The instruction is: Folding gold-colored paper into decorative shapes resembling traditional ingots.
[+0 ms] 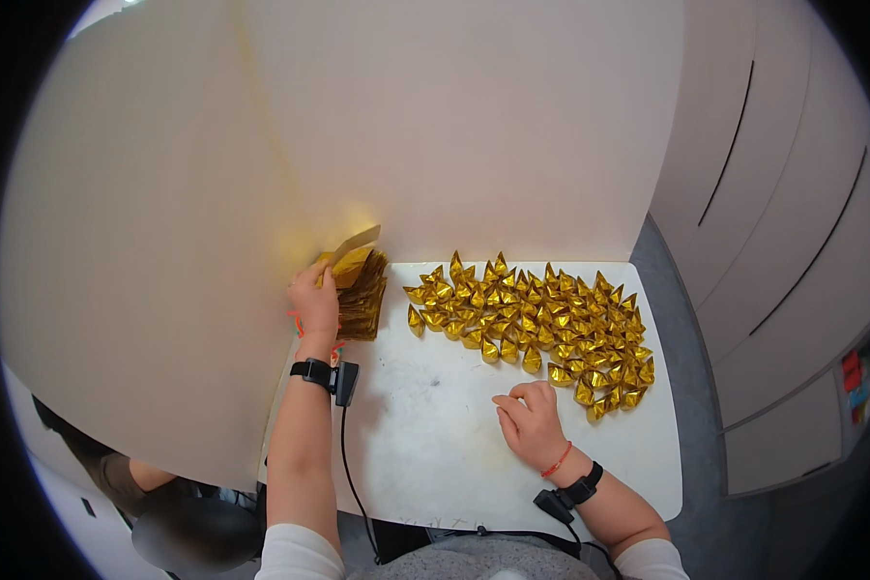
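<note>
Gold sheet point(360, 240), one, tilted up at stack point(362, 314), far left of surface point(435, 445). Left hand point(314, 298) pinches sheet's lower end. Step looks like taking sheet for folding; next move likely calls for bringing it to right hand point(530, 418), fingers curled, grip unclear. One stack, leaves uncountable. Folded pieces point(570, 333): dozens, too crowded for exact count.

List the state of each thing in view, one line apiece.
Left hand: pinching a sheet
Sheet: tilted up off the stack
Stack of gold sheets: layered, edges uneven
Gold boat-shaped pieces: folded, massed together
Right hand: loosely curled, nothing visible in it
Wrist straps: fastened
Cabinet doors: closed
</note>
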`<act>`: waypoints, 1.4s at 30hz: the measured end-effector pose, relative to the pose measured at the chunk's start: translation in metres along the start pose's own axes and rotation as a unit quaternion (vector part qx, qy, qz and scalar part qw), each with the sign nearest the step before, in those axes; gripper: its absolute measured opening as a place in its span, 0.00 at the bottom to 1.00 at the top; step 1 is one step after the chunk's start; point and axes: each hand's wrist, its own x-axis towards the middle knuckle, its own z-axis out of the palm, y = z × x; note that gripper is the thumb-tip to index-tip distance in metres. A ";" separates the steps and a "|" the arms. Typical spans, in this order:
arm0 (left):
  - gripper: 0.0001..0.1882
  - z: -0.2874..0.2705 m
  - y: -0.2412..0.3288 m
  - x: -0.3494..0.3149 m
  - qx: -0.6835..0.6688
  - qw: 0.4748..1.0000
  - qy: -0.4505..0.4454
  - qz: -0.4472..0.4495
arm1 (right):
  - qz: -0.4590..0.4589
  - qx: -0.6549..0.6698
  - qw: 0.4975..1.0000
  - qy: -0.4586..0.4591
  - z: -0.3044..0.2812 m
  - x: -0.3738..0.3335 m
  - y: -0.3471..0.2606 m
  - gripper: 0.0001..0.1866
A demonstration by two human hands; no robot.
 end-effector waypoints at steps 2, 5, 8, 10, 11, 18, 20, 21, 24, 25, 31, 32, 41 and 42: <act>0.04 -0.010 0.013 0.001 -0.070 0.996 0.050 -0.018 | 0.002 0.016 1.000 0.001 0.000 0.001 -0.002 0.12; 0.04 -0.027 0.052 -0.009 -0.403 0.869 -0.054 -0.282 | 0.022 0.062 0.998 0.006 0.001 0.001 -0.001 0.15; 0.03 -0.035 0.085 -0.043 -0.628 0.645 -0.163 -0.404 | 0.081 0.130 0.988 -0.002 -0.001 -0.002 0.001 0.21; 0.06 -0.045 0.113 -0.069 -0.638 0.595 -0.192 -0.449 | 0.123 0.168 0.978 -0.016 0.001 -0.005 0.002 0.25; 0.07 -0.051 0.124 -0.082 -0.639 0.574 -0.201 -0.470 | 0.172 0.222 0.960 0.002 0.003 -0.005 0.002 0.29; 0.07 -0.047 0.133 -0.171 -0.619 0.509 -0.270 -0.534 | 0.268 0.346 0.899 0.010 0.007 -0.020 0.015 0.38; 0.07 -0.037 0.115 -0.194 -0.613 0.521 -0.292 -0.517 | 0.239 0.294 0.925 0.003 0.015 -0.030 0.021 0.34; 0.07 -0.037 0.115 -0.196 -0.607 0.532 -0.317 -0.498 | 0.231 0.276 0.933 0.009 0.018 -0.034 0.023 0.27; 0.08 -0.043 0.122 -0.196 -0.648 0.453 -0.318 -0.523 | 0.262 0.272 0.926 -0.008 0.015 -0.040 0.028 0.16; 0.08 -0.049 0.133 -0.186 -0.648 0.450 -0.320 -0.526 | 0.300 0.283 0.911 -0.024 0.011 -0.042 0.030 0.11; 0.18 -0.052 0.122 -0.179 -0.668 0.457 -0.347 -0.474 | 0.420 0.423 0.803 -0.026 0.017 -0.042 0.029 0.12; 0.20 -0.048 0.112 -0.182 -0.610 0.537 -0.410 -0.415 | 0.421 0.421 0.803 -0.027 0.017 -0.040 0.028 0.12; 0.34 -0.042 0.105 -0.193 -0.421 0.705 -0.486 -0.299 | 0.447 0.425 0.787 -0.017 0.017 -0.030 0.020 0.22; 0.36 -0.044 0.106 -0.192 -0.386 0.734 -0.485 -0.277 | 0.456 0.422 0.783 -0.037 0.013 -0.024 0.016 0.24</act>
